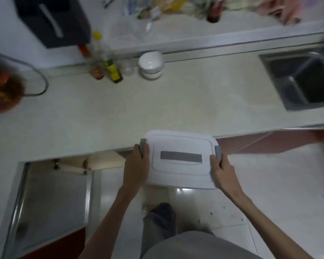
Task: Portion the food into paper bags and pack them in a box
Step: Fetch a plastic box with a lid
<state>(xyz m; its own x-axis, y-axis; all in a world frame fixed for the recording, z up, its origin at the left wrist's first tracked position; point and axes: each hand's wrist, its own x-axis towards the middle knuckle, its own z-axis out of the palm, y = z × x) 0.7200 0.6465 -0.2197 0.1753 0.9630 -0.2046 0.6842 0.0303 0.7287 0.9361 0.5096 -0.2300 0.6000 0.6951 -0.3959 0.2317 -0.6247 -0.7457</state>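
Note:
A white plastic box with a closed lid, a grey handle strip on top and grey side latches is held in the air at the counter's front edge, its far part over the counter. My left hand grips its left side at the latch. My right hand grips its right side at the other latch. No paper bags or portioned food are visible.
The pale countertop carries sauce bottles, stacked white bowls at the back and a red-filled bag at far left. A steel sink lies at right. An open cabinet gapes below left.

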